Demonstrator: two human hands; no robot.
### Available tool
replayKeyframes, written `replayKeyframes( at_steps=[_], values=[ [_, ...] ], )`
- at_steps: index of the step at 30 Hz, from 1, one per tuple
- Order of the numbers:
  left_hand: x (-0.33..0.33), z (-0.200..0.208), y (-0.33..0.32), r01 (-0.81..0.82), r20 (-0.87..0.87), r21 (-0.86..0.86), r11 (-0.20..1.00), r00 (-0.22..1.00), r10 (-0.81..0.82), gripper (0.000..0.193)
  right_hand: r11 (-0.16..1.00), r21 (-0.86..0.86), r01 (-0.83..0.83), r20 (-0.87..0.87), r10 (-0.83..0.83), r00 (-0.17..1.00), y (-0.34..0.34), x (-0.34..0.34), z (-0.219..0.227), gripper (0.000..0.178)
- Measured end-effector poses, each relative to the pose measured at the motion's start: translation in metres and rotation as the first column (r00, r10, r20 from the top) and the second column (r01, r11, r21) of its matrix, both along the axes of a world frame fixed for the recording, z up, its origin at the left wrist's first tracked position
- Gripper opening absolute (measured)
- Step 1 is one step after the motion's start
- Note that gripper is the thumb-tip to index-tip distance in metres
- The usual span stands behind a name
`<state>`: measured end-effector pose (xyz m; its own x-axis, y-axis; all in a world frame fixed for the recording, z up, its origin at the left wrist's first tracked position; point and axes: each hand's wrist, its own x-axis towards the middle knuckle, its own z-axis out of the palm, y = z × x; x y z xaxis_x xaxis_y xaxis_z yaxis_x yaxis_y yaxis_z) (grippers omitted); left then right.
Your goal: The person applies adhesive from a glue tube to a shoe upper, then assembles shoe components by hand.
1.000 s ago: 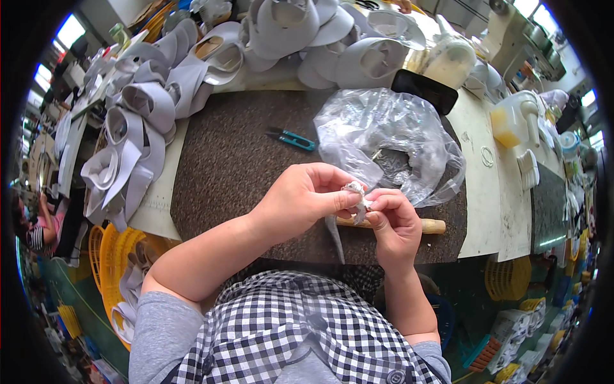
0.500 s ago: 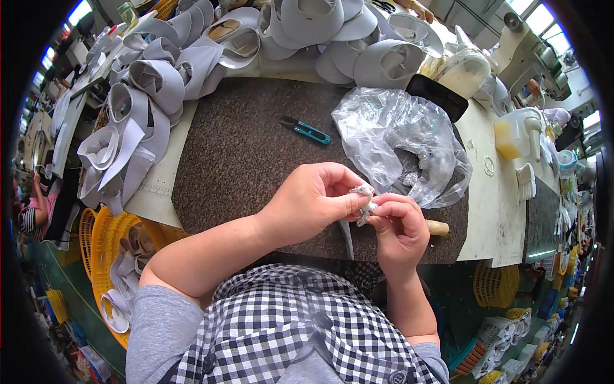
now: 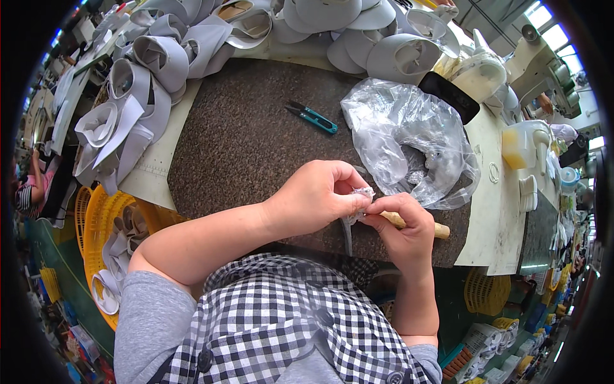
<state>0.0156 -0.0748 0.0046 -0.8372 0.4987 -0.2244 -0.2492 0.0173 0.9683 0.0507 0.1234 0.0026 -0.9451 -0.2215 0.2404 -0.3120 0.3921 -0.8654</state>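
Observation:
My left hand (image 3: 318, 197) pinches a small, crumpled silvery-white piece (image 3: 366, 191) between thumb and fingertips. My right hand (image 3: 405, 229) meets it from the other side, thumb and forefinger closed on the same piece's lower part. Its exact kind is hard to make out. Under my right hand lies a tool with a pale wooden handle (image 3: 441, 230). Close below my fingertips a narrow grey strip (image 3: 347, 238) points toward me; whether it belongs to that tool I cannot tell. Beyond my hands a transparent plastic bag (image 3: 384, 121) lies open, with silvery bits (image 3: 416, 176) inside.
Teal thread snips (image 3: 312, 118) rest on the dark speckled mat (image 3: 236, 141). Grey-white visor-shaped pieces (image 3: 160, 61) are heaped along the left and far sides. A black phone (image 3: 449, 96), a yellowish bottle (image 3: 521, 146) and a brush (image 3: 528, 193) stand right. A yellow basket (image 3: 96, 249) is at lower left.
My view has shifted slightly. The fingertips have worked the silvery piece round, and my right hand has turned flatter, showing more of the wooden handle.

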Motion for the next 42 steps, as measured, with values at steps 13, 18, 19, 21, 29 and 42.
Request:
replayKeyframes(
  at_steps=[13, 18, 19, 21, 29, 42],
  values=[
    [0.01, -0.009, 0.0, -0.023, 0.158, 0.073, 0.997, 0.987, 0.011, 0.023, 0.994, -0.105, -0.019, 0.072, 0.026, 0.997, -0.006, 0.012, -0.016, 0.015],
    [0.016, -0.001, 0.0, -0.056, 0.104, 0.039, 0.998, 0.993, 0.052, 0.02, 0.974, -0.226, -0.002, 0.101, 0.025, 0.995, -0.01, 0.014, -0.019, 0.015],
    [0.019, 0.002, 0.001, -0.066, -0.032, -0.003, 0.998, 0.997, 0.066, 0.018, 0.975, -0.222, -0.003, 0.107, 0.027, 0.994, -0.009, 0.014, -0.02, 0.015],
    [0.024, -0.003, 0.002, -0.134, -0.427, -0.148, 0.98, 0.902, 0.058, 0.015, 0.906, -0.42, 0.054, 0.276, 0.071, 0.959, -0.008, 0.014, -0.022, 0.016],
    [0.022, -0.012, 0.0, -0.071, 0.264, 0.136, 0.988, 0.964, 0.033, 0.02, 0.996, -0.09, 0.011, -0.095, -0.019, 0.995, -0.014, 0.017, -0.016, 0.016],
    [0.03, -0.004, -0.022, -0.34, 0.53, 0.45, 0.826, 0.846, 0.059, 0.018, 0.819, -0.569, -0.08, 0.061, 0.139, 0.988, -0.026, -0.006, -0.03, 0.033]
  ],
)
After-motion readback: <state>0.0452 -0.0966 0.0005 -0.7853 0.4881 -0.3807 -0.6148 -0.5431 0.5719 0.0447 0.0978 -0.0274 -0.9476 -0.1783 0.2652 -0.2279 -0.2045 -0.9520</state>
